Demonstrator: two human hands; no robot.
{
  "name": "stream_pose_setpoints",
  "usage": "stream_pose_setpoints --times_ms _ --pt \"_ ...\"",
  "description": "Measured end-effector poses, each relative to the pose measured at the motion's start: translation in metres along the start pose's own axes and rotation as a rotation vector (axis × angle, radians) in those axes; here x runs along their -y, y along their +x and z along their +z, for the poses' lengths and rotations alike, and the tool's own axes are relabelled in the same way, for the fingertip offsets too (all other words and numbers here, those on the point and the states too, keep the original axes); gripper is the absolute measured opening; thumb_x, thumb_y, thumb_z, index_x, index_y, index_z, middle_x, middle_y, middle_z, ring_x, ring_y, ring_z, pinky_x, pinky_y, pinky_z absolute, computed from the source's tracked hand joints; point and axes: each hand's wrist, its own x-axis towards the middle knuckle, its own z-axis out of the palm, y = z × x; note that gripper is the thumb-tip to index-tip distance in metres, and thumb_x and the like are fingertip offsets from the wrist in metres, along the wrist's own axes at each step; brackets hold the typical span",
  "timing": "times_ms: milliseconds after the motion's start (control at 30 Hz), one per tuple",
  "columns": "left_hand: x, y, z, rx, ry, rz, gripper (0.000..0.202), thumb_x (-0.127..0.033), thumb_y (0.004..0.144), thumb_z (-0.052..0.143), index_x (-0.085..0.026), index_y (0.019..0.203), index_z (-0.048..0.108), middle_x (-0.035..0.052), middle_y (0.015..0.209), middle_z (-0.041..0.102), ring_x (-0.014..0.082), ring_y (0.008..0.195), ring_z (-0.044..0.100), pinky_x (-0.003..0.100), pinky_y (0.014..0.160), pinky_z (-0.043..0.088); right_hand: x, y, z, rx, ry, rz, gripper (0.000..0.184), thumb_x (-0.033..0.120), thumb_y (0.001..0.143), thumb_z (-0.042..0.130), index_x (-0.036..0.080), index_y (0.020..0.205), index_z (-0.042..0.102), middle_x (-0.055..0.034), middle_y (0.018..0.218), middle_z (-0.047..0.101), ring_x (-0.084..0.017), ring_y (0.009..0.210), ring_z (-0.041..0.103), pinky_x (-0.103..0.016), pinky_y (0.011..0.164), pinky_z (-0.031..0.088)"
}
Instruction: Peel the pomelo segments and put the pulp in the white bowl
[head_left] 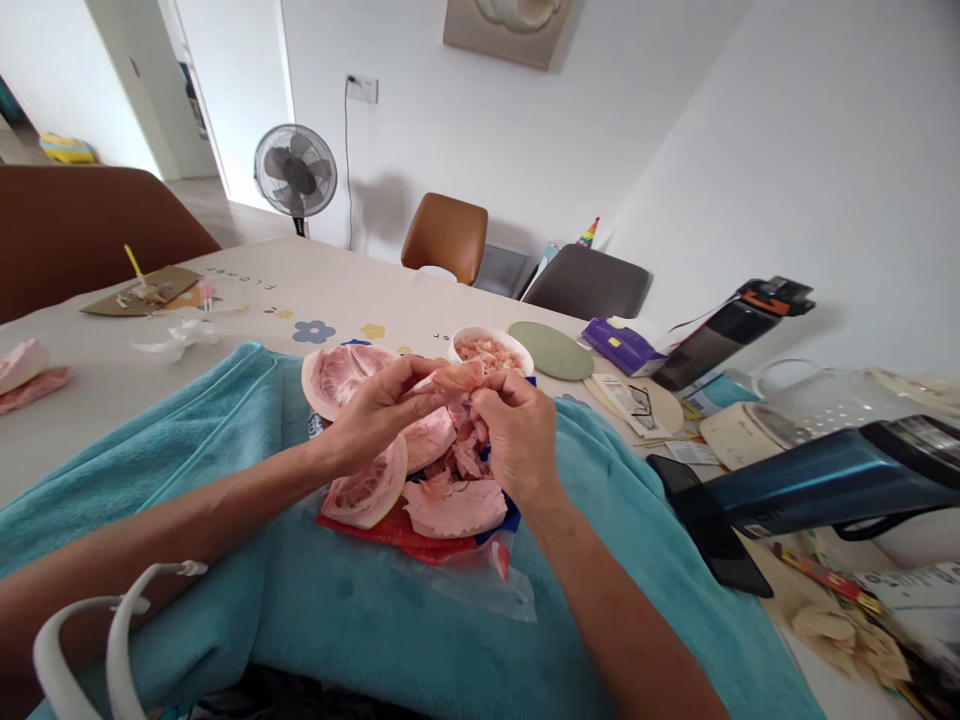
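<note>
Between my two hands, above the heap of peel, is a pinkish pomelo segment (459,375). My left hand (390,405) pinches it from the left with thumb and fingers. On the other side my right hand (516,425) is closed, its fingertips gripping the segment's right end. Below them lie pieces of thick pink pomelo rind (456,507) and torn membrane (466,455) on a red and blue plastic bag (420,540). Just beyond my hands stands a white bowl (526,350) holding peeled pomelo flesh (489,352).
A teal towel (360,620) spreads under the bag. To the right are a green oval mat (550,350), a purple pack (622,343), glasses (641,402), a black phone (712,525) and a blue bottle (817,480). Another peel piece (26,370) lies far left.
</note>
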Motion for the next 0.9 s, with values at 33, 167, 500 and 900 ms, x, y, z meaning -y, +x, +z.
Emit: stream_pose_setpoints --times_ms 33,167,500,900 --pt "0.0 0.001 -0.002 0.028 -0.058 -0.037 0.018 -0.029 0.084 0.07 -0.018 0.098 0.067 0.0022 0.1 0.07 0.0149 0.097 0.063 0.029 0.09 0.048 0.0 0.0 0.001 0.015 0.061 0.016 0.007 0.017 0.06 0.056 0.019 0.055 0.053 0.0097 0.041 0.046 -0.005 0.033 0.036 -0.021 0.039 0.041" --pt "-0.001 0.005 -0.006 0.15 -0.308 -0.178 0.014 -0.028 0.085 0.069 -0.018 0.094 0.069 0.0023 0.092 0.07 0.0135 0.088 0.064 0.029 0.085 0.049 0.002 -0.003 0.002 0.089 0.231 0.083 0.008 0.017 0.061 0.059 0.019 0.056 0.053 0.0103 0.04 0.044 -0.003 0.034 0.032 -0.02 0.039 0.042" --pt "0.0 0.007 -0.013 0.062 -0.08 -0.022 0.018 -0.03 0.083 0.07 -0.018 0.096 0.066 0.0016 0.089 0.07 0.0152 0.088 0.066 0.029 0.082 0.051 0.004 0.003 -0.01 0.256 0.186 0.084 0.019 0.033 0.072 0.074 0.017 0.068 0.065 0.0034 0.062 0.061 -0.008 0.049 0.054 -0.024 0.051 0.055" --pt "0.001 0.004 -0.012 0.107 0.184 0.197 0.025 -0.024 0.088 0.065 -0.022 0.112 0.065 0.0048 0.117 0.07 0.0173 0.111 0.063 0.031 0.096 0.051 0.001 0.004 -0.012 0.227 0.021 0.034 0.01 0.026 0.074 0.063 0.017 0.073 0.068 0.0038 0.057 0.061 -0.009 0.05 0.056 -0.025 0.053 0.055"
